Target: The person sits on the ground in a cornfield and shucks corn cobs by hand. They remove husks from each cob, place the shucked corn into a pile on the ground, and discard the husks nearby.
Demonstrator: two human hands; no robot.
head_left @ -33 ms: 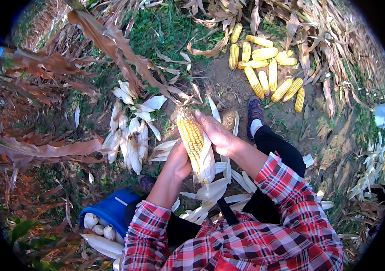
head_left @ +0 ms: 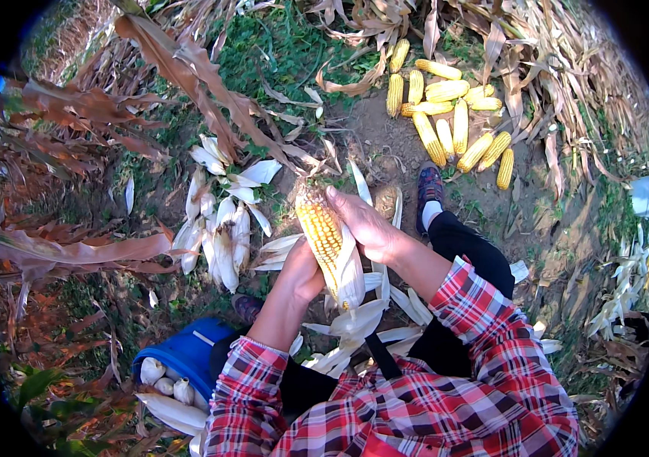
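Observation:
Between my two hands is a partly husked ear of corn [head_left: 320, 238], its yellow kernels bare on the upper left side. Pale husk [head_left: 351, 280] still clings along its right side and hangs down in leaves below the lower end. My left hand [head_left: 304, 270] is closed around the ear's lower left side, most of its fingers hidden behind it. My right hand [head_left: 362, 225] grips the husk and the upper right side, thumb near the top end; its other fingers are mostly hidden.
Several husked yellow ears [head_left: 446, 107] lie on the soil at the far right. Ears in pale husk [head_left: 222, 240] lie left of my hands. A tipped blue bucket [head_left: 187, 350] holds more unhusked ears. Dry stalks [head_left: 180, 68] lean in from the left. My shoe [head_left: 430, 190] rests beyond my right hand.
The top of the ear has tipped very slightly to the left. Both hands keep their hold.

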